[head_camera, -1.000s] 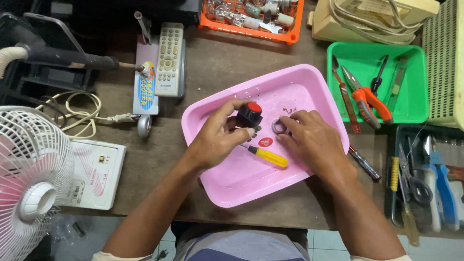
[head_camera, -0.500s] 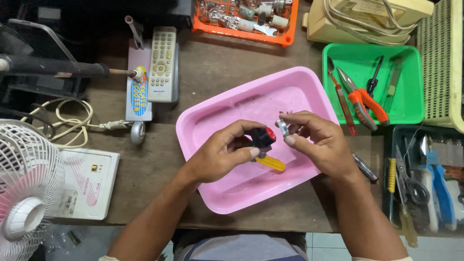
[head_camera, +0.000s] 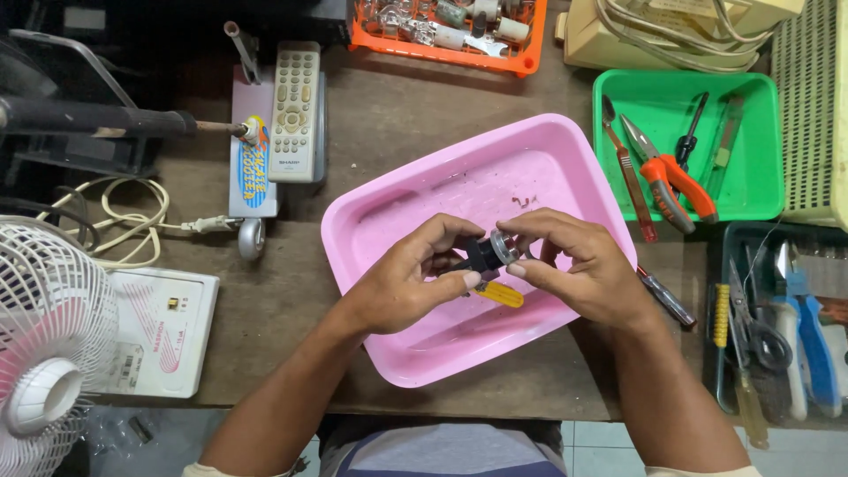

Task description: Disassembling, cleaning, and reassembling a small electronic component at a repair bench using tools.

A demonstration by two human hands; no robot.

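- Moved since the earlier frames: both hands, from low in the tray with the ring lying apart on its floor, to lifted above the tray's middle with the ring brought onto the part; the part's red cap, plain to see a second ago, is no longer visible.
- Tabletop (head_camera: 397,124): dark wood, carries everything listed.
- Fan (head_camera: 44,344): white, lower left corner, well apart from the hands.
- Pink tray (head_camera: 397,221): centre, tilted on the tabletop; a few small dark bits lie near its far side.
- Green tray (head_camera: 760,150): to the right; holds orange-handled pliers (head_camera: 676,181) and other tools.
- Left hand (head_camera: 406,283): fingers closed on the part from the left and below.
- Right hand (head_camera: 583,265): thumb and fingertips pinched on the ring, pressing it to the part's end.
- Remote (head_camera: 294,110): grey, upper left, untouched.
- Screwdriver (head_camera: 499,293): yellow handle, lying in the pink tray just beneath the hands, not held.
- Part (head_camera: 481,256): small, black, held over the tray between both hands.
- Ring (head_camera: 506,247): small, silvery, sitting at the part's right end.
- Progress, as judged: ring picked up and set against the part; whether it is fully seated cannot be told. Screwdriver not yet in use, so any fastening looks left to do.
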